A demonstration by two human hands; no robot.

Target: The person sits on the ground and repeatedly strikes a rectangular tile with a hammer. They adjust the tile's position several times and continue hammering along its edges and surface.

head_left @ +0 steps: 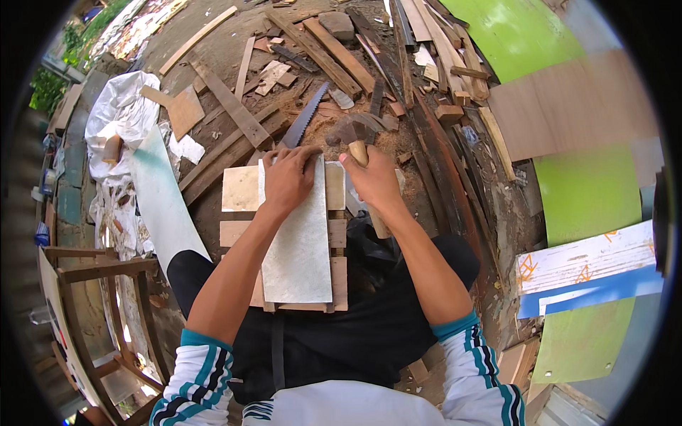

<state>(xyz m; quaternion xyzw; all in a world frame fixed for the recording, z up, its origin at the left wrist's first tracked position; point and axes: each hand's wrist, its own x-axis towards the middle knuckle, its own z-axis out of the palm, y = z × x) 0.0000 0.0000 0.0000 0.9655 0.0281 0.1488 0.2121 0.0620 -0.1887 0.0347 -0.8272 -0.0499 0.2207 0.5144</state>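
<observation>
A long pale grey strip (297, 248) lies lengthwise over several short wooden boards (240, 190) set crosswise in front of me, above my lap. At the strip's far end is my left hand (290, 176), resting on it with the fingers bent and drawn together near the edge. Whether something small is pinched in those fingertips is hidden. My right hand (374, 177) is closed round the wooden handle of a hammer (359, 152), just right of the strip. The hammer's head is blurred, beyond the hand, and its handle end shows below my wrist.
A handsaw (305, 117) lies beyond the boards beside sawdust. Scrap planks (234, 106) cover the ground ahead. On the left are a white sack (124, 106), a pale panel (160, 192) and a wooden frame (106, 270). Green sheets (590, 192) line the right side.
</observation>
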